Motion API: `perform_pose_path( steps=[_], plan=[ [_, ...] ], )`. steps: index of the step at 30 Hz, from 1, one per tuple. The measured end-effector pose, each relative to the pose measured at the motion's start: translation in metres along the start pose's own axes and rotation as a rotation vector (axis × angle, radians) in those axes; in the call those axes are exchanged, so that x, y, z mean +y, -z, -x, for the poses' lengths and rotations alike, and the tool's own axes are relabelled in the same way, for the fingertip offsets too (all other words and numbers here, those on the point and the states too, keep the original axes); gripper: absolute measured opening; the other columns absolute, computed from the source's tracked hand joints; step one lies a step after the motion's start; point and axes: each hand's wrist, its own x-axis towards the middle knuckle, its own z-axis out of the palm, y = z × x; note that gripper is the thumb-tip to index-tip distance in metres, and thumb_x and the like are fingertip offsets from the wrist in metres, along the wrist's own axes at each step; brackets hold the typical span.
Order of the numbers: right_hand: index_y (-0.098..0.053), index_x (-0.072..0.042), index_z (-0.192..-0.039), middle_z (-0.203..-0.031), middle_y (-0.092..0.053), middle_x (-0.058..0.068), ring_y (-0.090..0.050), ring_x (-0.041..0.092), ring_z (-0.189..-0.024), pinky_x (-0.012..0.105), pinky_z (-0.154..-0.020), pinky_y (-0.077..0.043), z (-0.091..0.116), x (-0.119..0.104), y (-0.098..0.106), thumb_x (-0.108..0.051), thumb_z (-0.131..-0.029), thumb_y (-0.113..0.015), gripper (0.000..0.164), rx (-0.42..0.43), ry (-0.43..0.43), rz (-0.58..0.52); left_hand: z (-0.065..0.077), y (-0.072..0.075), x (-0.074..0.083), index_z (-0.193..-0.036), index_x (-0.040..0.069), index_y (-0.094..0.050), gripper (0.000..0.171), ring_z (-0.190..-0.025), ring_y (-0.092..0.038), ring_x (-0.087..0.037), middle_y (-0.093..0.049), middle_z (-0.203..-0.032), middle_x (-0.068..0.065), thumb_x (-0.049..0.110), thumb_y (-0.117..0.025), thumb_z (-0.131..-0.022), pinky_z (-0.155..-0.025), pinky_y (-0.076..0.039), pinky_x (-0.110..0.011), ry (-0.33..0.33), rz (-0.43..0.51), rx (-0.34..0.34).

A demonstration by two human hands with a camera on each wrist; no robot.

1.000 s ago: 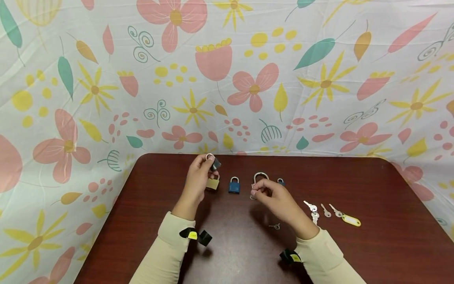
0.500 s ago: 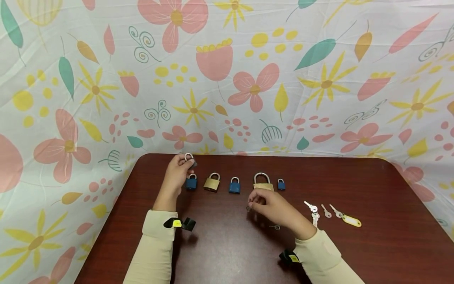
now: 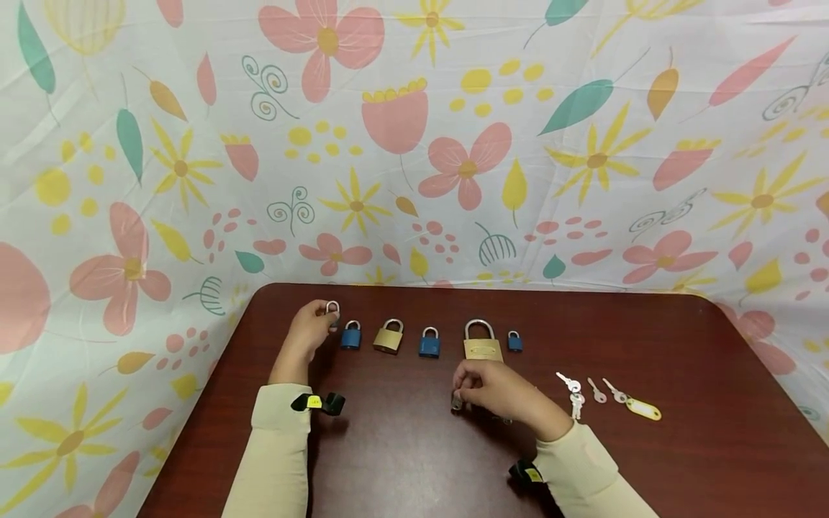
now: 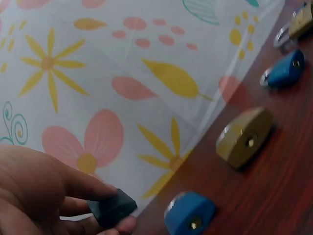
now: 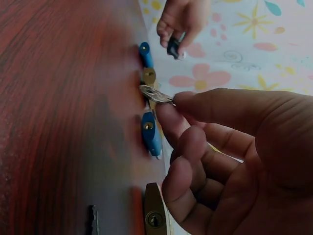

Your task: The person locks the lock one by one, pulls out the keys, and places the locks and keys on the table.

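At the left end of a row of padlocks, my left hand [image 3: 306, 332] holds a dark padlock [image 4: 113, 208], its shackle pointing up in the head view. Just right of it stands a blue padlock [image 3: 350, 338], followed by a brass padlock [image 3: 388, 340] and another blue padlock [image 3: 429, 346]. My right hand [image 3: 492, 388] pinches a silver key [image 5: 156, 95] between thumb and forefinger, in front of a large brass padlock [image 3: 482, 350]. One more key [image 5: 94, 220] lies on the table beneath that hand, mostly hidden by it in the head view.
A small blue padlock [image 3: 514, 343] ends the row on the right. Several loose silver keys [image 3: 596, 392] lie at the right of the brown table [image 3: 388, 446], one with a yellow tag [image 3: 644, 409]. A flowered cloth [image 3: 414, 180] hangs behind the table's back edge.
My left hand has carried the dark padlock leftward past the brass and blue padlocks, then lowered it at the row's left end. My right hand has drawn back toward me with the key.
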Motion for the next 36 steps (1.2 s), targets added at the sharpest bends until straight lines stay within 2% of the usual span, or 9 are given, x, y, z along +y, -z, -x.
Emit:
perform_pose_path(
  steps=[3,7,12,15,21,27,36],
  plan=[
    [-0.068,-0.008,-0.094,-0.077,-0.068,0.004,-0.062,0.014,-0.068,0.023,-0.057,-0.046,0.0,0.002,-0.001,-0.011,-0.096,-0.066,0.004,-0.015,-0.007,0.02,-0.002,-0.001,-0.006,-0.135,-0.002,-0.054,0.033,-0.112,-0.063,-0.037,-0.056,-0.133,-0.023,0.013,-0.049,-0.106,-0.092,-0.052,-0.043,0.026,-0.121,-0.008],
    [-0.069,-0.009,-0.094,-0.075,-0.065,0.001,-0.057,0.007,-0.066,0.024,-0.057,-0.047,-0.001,0.005,-0.002,-0.012,-0.098,-0.063,0.008,-0.031,-0.012,0.043,-0.005,-0.002,-0.013,-0.134,-0.002,-0.055,0.034,-0.104,-0.064,-0.033,-0.06,-0.129,-0.024,0.013,-0.051,-0.104,-0.079,-0.05,-0.036,0.043,-0.273,0.007],
    [-0.07,-0.009,-0.091,-0.073,-0.064,-0.001,-0.054,0.004,-0.063,0.023,-0.057,-0.046,-0.002,0.008,-0.004,-0.012,-0.096,-0.064,0.008,-0.026,-0.012,0.063,-0.008,-0.002,-0.018,-0.129,-0.002,-0.058,0.031,-0.098,-0.06,-0.031,-0.062,-0.124,-0.023,0.014,-0.052,-0.103,-0.077,-0.047,-0.038,0.036,-0.376,0.018],
    [-0.07,-0.009,-0.09,-0.074,-0.067,-0.002,-0.055,0.003,-0.064,0.022,-0.058,-0.046,-0.003,0.01,-0.006,-0.012,-0.095,-0.065,0.008,-0.017,-0.016,0.075,-0.008,-0.001,-0.019,-0.128,-0.002,-0.058,0.03,-0.1,-0.059,-0.032,-0.061,-0.125,-0.023,0.014,-0.052,-0.103,-0.08,-0.048,-0.041,0.042,-0.392,0.01],
    [-0.07,-0.01,-0.086,-0.073,-0.067,-0.004,-0.054,0.001,-0.064,0.021,-0.059,-0.045,-0.005,0.012,-0.009,-0.01,-0.093,-0.068,0.007,0.016,-0.017,0.121,-0.009,-0.003,-0.019,-0.122,-0.002,-0.061,0.027,-0.113,-0.057,-0.039,-0.06,-0.13,-0.025,0.016,-0.056,-0.102,-0.093,-0.048,-0.051,0.029,-0.458,0.01],
    [-0.067,-0.015,-0.082,-0.073,-0.065,-0.008,-0.053,0.001,-0.065,0.021,-0.061,-0.043,-0.007,0.014,-0.013,-0.012,-0.088,-0.073,0.009,0.043,-0.049,0.187,-0.012,-0.003,-0.022,-0.12,-0.002,-0.063,0.03,-0.111,-0.061,-0.041,-0.063,-0.126,-0.025,0.02,-0.061,-0.1,-0.091,-0.051,-0.05,0.029,-0.521,0.062],
    [-0.065,-0.012,-0.084,-0.071,-0.064,-0.007,-0.052,0.001,-0.063,0.021,-0.061,-0.043,-0.007,0.015,-0.016,-0.009,-0.085,-0.074,0.009,0.057,-0.039,0.182,-0.012,-0.003,-0.024,-0.124,-0.005,-0.06,0.038,-0.112,-0.061,-0.043,-0.063,-0.124,-0.028,0.021,-0.066,-0.097,-0.093,-0.051,-0.052,-0.006,-0.546,0.127]
  ],
)
